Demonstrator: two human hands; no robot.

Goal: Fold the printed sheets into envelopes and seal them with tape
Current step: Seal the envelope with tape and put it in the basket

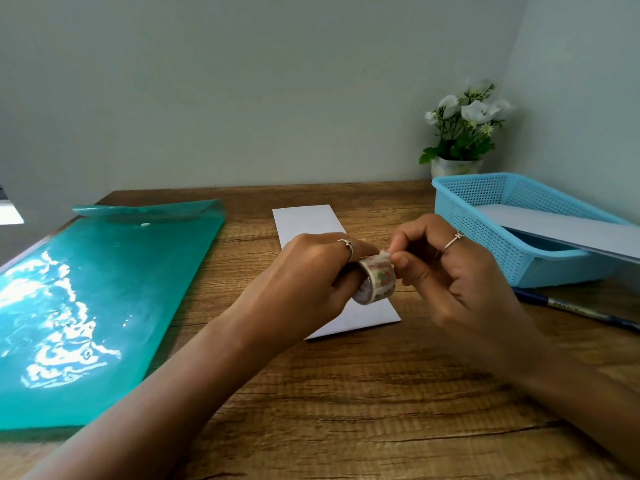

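Observation:
A folded white sheet (306,221) lies lengthwise on the wooden desk (346,393), partly hidden under both hands. Just above it my left hand (304,271) grips a small roll of patterned tape (377,280), fingers through its core. My right hand (460,271) pinches the loose end of the tape at the top of the roll between thumb and forefinger. Both hands wear a ring.
A glossy teal plastic folder (79,306) covers the desk's left side. At the right stands a light blue mesh basket (485,216) holding a white folded sheet (561,230). A blue pen (575,308) lies in front of it. A potted white flower (460,133) sits in the corner.

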